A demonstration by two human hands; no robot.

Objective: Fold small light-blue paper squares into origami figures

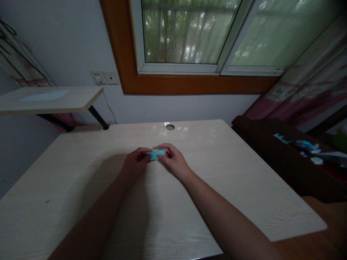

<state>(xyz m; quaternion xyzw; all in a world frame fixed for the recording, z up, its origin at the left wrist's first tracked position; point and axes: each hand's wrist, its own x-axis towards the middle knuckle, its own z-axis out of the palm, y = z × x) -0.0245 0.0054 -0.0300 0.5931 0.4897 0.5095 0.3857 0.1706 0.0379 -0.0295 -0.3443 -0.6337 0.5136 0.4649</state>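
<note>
A small light-blue folded paper lies between both hands at the middle of a pale wooden table. My left hand pinches its left end with curled fingers. My right hand pinches its right end, thumb and fingers closed over the edge. Both hands rest on or just above the tabletop. Most of the paper is hidden by the fingers.
A round cable hole sits at the table's far edge. A smaller raised table with a pale sheet stands at the back left. A dark cabinet with clutter flanks the right. Wall sockets and a window are beyond.
</note>
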